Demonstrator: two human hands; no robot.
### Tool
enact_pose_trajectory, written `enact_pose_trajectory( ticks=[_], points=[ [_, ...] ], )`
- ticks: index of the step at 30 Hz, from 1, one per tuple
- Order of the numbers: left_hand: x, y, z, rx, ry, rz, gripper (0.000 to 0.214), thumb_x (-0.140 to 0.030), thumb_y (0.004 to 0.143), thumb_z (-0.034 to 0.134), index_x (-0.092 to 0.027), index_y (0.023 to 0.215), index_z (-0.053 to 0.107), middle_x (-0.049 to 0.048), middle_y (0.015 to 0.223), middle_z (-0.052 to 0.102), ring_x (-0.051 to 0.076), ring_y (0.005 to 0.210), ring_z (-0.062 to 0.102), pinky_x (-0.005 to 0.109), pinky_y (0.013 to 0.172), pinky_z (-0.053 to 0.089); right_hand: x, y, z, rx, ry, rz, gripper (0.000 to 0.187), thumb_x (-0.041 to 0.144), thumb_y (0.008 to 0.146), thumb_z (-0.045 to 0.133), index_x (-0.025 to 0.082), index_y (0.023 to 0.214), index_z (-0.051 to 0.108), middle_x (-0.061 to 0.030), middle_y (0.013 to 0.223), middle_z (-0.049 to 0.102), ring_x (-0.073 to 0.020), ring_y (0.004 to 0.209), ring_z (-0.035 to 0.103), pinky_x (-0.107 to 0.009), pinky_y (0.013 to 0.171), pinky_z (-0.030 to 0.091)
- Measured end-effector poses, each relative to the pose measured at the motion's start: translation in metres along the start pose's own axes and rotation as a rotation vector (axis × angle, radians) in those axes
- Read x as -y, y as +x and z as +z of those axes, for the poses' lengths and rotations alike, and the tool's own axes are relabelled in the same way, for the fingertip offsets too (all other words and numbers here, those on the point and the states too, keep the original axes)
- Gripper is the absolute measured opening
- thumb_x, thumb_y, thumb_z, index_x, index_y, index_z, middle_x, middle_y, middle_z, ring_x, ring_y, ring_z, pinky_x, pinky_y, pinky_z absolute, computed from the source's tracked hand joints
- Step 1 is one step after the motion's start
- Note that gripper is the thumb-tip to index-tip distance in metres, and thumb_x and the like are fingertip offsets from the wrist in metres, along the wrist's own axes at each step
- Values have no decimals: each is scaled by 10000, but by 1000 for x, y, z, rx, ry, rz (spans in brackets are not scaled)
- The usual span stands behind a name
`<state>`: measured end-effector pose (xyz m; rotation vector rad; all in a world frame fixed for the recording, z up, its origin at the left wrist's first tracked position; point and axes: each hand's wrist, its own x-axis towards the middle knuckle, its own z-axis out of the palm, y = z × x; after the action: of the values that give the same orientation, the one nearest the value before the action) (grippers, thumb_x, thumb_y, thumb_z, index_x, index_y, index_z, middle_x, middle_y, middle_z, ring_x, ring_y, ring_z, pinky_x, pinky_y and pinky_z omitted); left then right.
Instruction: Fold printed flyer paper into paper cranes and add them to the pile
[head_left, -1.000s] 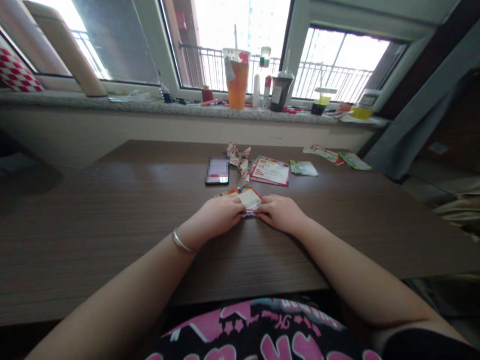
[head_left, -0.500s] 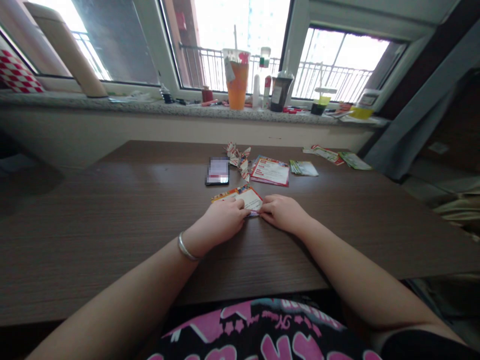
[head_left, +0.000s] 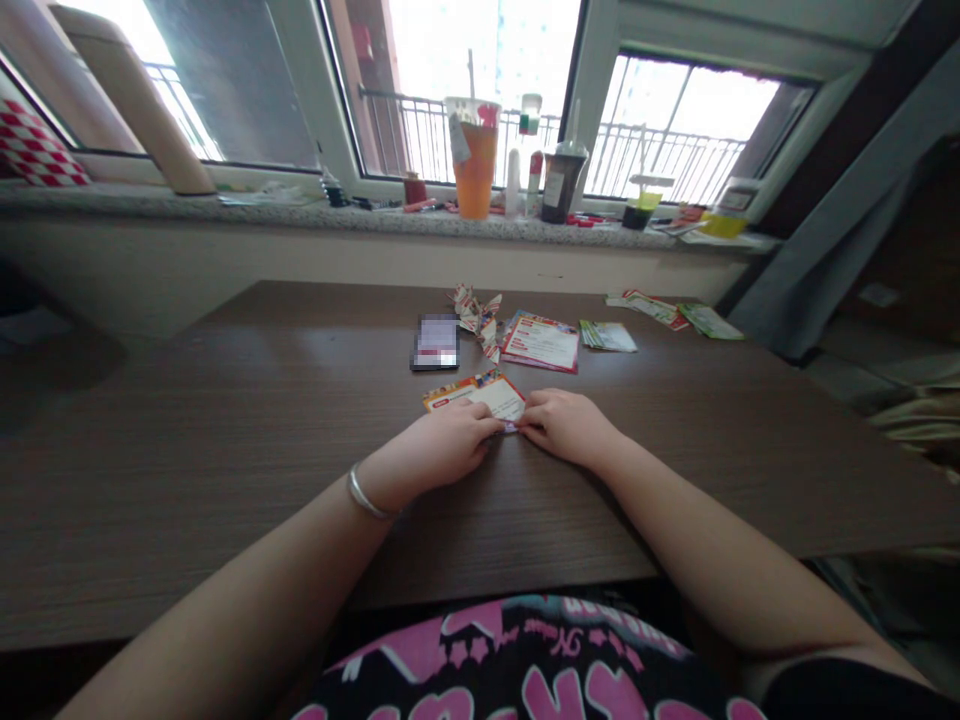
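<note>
A colourful printed paper [head_left: 480, 393] lies on the brown wooden table [head_left: 225, 430] in front of me, partly folded. My left hand [head_left: 439, 443], with a silver bracelet at the wrist, presses its fingertips on the paper's near edge. My right hand [head_left: 562, 425] pinches the same edge from the right side. The fingertips of both hands meet at the paper's near corner, which they hide.
A phone [head_left: 435, 342] lies beyond the paper, with a folded paper figure [head_left: 480, 312] and more leaflets [head_left: 541, 342] to its right. Further leaflets [head_left: 660, 310] lie at the far right. The windowsill holds an orange cup [head_left: 475, 160], bottles and a dark cup [head_left: 561, 182].
My left hand has slid slightly back toward me, uncovering more of the paper's left part. My right hand has barely moved.
</note>
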<state>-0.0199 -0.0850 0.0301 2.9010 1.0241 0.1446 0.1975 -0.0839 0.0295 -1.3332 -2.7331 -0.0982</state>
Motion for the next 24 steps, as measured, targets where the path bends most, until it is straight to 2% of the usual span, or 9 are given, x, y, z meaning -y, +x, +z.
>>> enact_pose_trajectory(
  ticks=[5,9,16,24],
  points=[
    [-3,0,0,2,-8,1,376,-179,864,486,-192,1220,606,99,1184,602,250,1114,555,398,1005,444,1,0,-2,7,-6,4,281,327,937,473,228,940,736,-44,968,677,-178,899,611,-252,720,410],
    [-6,1,-4,7,-2,19,318,-198,852,498,-157,1141,625,113,1139,612,259,1081,565,406,989,451,2,0,-2,-6,0,10,275,333,937,475,238,945,734,-39,974,680,-178,898,613,-254,724,414],
    [-6,0,-7,23,4,42,255,-201,854,493,-163,1066,631,105,1092,615,240,1025,581,384,953,462,1,-1,-3,1,13,3,262,325,936,482,243,980,727,-45,1002,680,-179,912,613,-257,745,421],
    [-7,1,-4,9,38,34,262,-167,876,461,-153,1065,642,109,1047,621,235,981,596,382,924,475,3,-1,-1,-39,29,-78,260,264,943,467,258,1078,689,-53,1075,671,-181,969,591,-273,790,421]
  ],
)
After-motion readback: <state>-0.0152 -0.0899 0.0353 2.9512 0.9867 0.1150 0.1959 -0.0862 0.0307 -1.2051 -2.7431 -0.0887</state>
